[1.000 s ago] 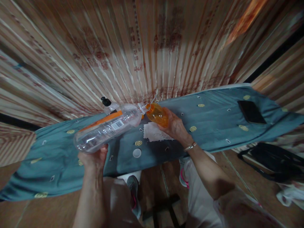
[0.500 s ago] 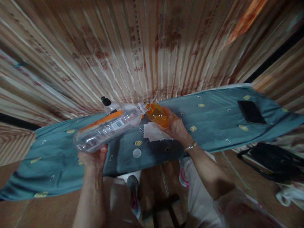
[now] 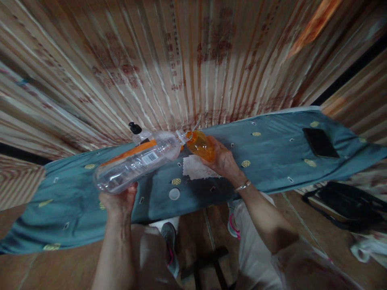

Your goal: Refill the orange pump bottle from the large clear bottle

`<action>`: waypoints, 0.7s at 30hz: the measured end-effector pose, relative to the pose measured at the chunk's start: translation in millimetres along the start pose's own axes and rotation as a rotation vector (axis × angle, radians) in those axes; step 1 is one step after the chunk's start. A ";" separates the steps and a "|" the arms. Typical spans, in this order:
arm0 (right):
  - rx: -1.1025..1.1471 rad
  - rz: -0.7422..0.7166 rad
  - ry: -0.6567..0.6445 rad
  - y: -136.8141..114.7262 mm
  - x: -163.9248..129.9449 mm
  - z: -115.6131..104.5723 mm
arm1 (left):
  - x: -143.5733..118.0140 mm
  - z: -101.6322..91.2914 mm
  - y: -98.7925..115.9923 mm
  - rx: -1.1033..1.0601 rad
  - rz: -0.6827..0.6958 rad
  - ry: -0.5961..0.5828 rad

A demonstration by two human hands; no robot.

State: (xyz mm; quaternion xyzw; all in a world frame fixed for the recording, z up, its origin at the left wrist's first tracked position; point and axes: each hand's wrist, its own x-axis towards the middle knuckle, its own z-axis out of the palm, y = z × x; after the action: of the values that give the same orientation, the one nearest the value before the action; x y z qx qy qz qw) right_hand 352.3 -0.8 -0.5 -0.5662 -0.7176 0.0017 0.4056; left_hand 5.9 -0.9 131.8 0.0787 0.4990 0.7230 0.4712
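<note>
My left hand (image 3: 119, 200) grips the clear bottle (image 3: 133, 167); my right hand (image 3: 222, 159) grips the orange bottle (image 3: 200, 146). Mouth-to-mouth alignment appears complete; both are uncapped, not yet parted.

Hardly any chg vs. earlier, clear btl (image 3: 133, 170) & white disc (image 3: 174, 194) a hair higher in view (barely vis.)

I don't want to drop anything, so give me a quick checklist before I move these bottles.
1. Left hand supporting the large clear bottle near its base: ok.
2. Right hand around the orange bottle: ok.
3. Bottle necks lined up: ok, they point at each other.
4. Liquid passing between them: cannot tell.
5. Pump bottle free of the clear bottle: cannot tell, they overlap in view.
6. Phone away from both bottles: ok.
</note>
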 end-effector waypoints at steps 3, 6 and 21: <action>0.003 -0.001 0.017 1.6 -0.9 1.4 | -7.3 6.2 3.7 -0.002 -0.009 0.018; -0.003 -0.007 0.027 2.6 -1.3 3.2 | -9.0 8.9 5.4 -0.032 -0.019 0.004; -0.009 -0.015 0.028 4.3 -2.1 4.2 | 9.2 -6.2 -3.4 -0.054 0.003 -0.038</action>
State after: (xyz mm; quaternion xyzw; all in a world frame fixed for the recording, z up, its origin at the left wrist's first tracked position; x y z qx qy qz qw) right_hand 353.4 1.0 -6.5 -0.5624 -0.7161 -0.0125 0.4133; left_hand -0.6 2.3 122.7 0.0803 0.4701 0.7352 0.4817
